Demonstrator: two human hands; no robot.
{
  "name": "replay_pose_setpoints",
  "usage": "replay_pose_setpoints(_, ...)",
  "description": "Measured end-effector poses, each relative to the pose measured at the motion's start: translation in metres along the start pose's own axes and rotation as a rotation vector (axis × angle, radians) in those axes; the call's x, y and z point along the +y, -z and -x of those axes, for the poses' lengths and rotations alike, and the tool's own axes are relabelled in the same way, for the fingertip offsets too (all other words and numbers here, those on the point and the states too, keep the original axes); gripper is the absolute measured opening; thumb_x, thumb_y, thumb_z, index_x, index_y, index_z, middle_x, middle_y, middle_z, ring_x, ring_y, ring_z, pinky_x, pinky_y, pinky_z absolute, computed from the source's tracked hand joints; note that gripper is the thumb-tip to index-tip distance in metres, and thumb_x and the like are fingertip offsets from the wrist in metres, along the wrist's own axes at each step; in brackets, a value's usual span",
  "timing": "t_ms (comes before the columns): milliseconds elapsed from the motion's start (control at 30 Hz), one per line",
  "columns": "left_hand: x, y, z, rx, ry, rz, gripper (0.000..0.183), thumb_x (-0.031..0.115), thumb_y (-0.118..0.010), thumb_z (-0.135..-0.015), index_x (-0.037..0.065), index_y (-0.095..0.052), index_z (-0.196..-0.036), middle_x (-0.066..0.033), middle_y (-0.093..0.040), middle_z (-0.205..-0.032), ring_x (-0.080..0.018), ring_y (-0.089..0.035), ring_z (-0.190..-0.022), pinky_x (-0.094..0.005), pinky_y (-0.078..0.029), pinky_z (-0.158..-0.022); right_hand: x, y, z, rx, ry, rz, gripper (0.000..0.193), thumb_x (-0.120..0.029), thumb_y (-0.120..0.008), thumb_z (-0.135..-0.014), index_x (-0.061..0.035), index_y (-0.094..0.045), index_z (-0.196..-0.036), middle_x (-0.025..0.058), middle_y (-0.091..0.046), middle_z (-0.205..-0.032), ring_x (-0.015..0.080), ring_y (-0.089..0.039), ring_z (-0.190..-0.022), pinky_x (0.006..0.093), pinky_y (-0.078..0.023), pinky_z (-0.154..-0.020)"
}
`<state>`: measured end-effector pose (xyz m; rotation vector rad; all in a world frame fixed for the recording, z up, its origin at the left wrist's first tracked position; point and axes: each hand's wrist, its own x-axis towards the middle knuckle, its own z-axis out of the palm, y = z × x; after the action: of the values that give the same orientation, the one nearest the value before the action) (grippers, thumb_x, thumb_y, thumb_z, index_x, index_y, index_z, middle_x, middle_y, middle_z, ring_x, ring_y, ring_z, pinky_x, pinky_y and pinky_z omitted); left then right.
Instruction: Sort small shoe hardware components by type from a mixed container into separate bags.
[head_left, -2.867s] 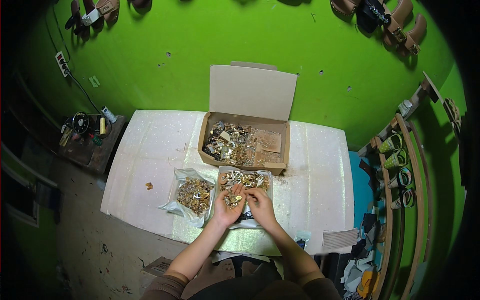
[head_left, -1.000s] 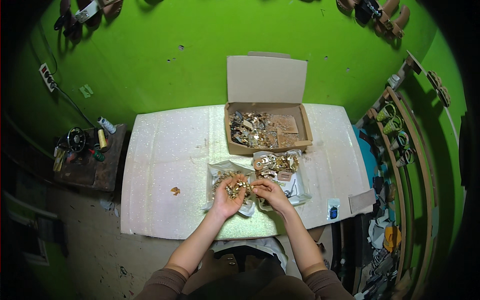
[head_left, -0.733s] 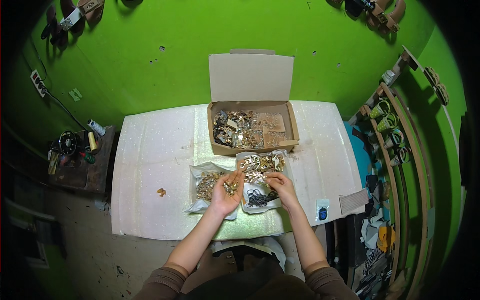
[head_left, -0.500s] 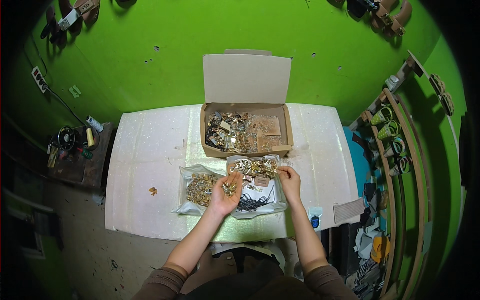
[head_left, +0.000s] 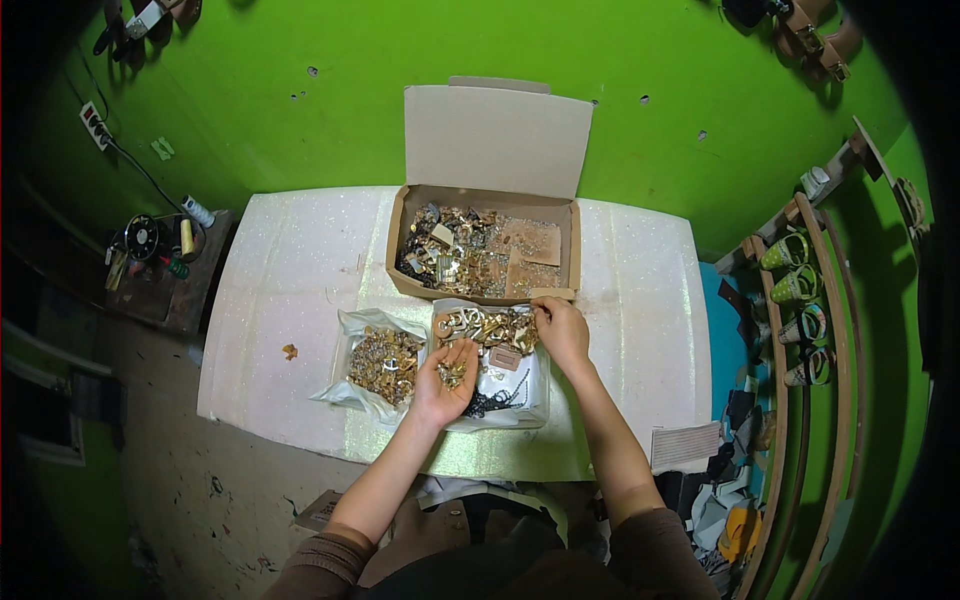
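Note:
My left hand [head_left: 438,403] is cupped palm up, with small gold metal pieces [head_left: 453,374] lying in it. It hovers over the middle of a white plastic-lined tray [head_left: 535,413]. My right hand [head_left: 566,336] has its fingers pinched together at the right end of a heap of gold and silver buckles [head_left: 490,326]; what they hold is too small to tell. Left of my left hand, a heap of small gold and silver metal fittings [head_left: 382,365] fills the other side. Below the buckles lie a brownish rectangular piece [head_left: 505,357] and a black chain or cord [head_left: 488,403], partly hidden by my left hand.
Behind the tray stands an open cardboard box [head_left: 574,240] of mixed metal hardware, its lid raised. A small brown scrap [head_left: 290,351] lies at the left of the table. Sandals hang on a wooden rack [head_left: 822,330] at right. A small side table [head_left: 185,300] stands at left.
My right hand has moved farther up along the right end of the buckles, toward the cardboard box. My left hand stays cupped around its pieces. The whole view has shifted slightly.

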<state>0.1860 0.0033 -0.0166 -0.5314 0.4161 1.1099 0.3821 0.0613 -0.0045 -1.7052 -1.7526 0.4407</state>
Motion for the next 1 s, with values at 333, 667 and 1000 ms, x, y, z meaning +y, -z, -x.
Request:
replay_pose_setpoints(333, -0.007, 0.0, 0.006, -0.146, 0.007, -0.044, 0.032, 0.014, -0.037, -0.085, 0.0, -0.045, -0.113, -0.0118, -0.047, -0.118, -0.0229, -0.044, -0.111, -0.0353, -0.04, -0.092, -0.007, 0.01, 0.023, 0.064, 0.087, 0.127, 0.017, -0.008, -0.054, -0.073, -0.0038, -0.06, -0.088, 0.0106, -0.054, -0.087, 0.0268, -0.053, -0.083, 0.0344, -0.044, -0.069)
replay_pose_setpoints(667, 0.021, 0.014, 0.019, -0.322, 0.047, -0.17, 0.042, 0.016, -0.032, -0.083, 0.0, -0.037, -0.121, -0.0091, -0.041, -0.125, -0.0159, -0.043, -0.109, -0.029, -0.037, -0.09, -0.087, -0.01, 0.053, -0.339, 0.451, -0.179, 0.019, -0.011, -0.056, -0.072, -0.0072, -0.059, -0.09, 0.0092, -0.053, -0.087, 0.0263, -0.053, -0.084, 0.0344, -0.044, -0.071)
replay_pose_setpoints(1000, 0.071, 0.007, 0.053, -0.259, -0.121, -0.243, 0.051, 0.012, -0.031, -0.077, -0.001, -0.031, -0.126, -0.0138, -0.032, -0.131, -0.0222, -0.028, -0.123, -0.0355, -0.019, -0.103, -0.149, -0.057, 0.063, -0.38, 0.579, -0.016, 0.022, -0.019, -0.061, -0.067, -0.0064, -0.058, -0.085, 0.0099, -0.055, -0.08, 0.0258, -0.054, -0.078, 0.0349, -0.045, -0.066)
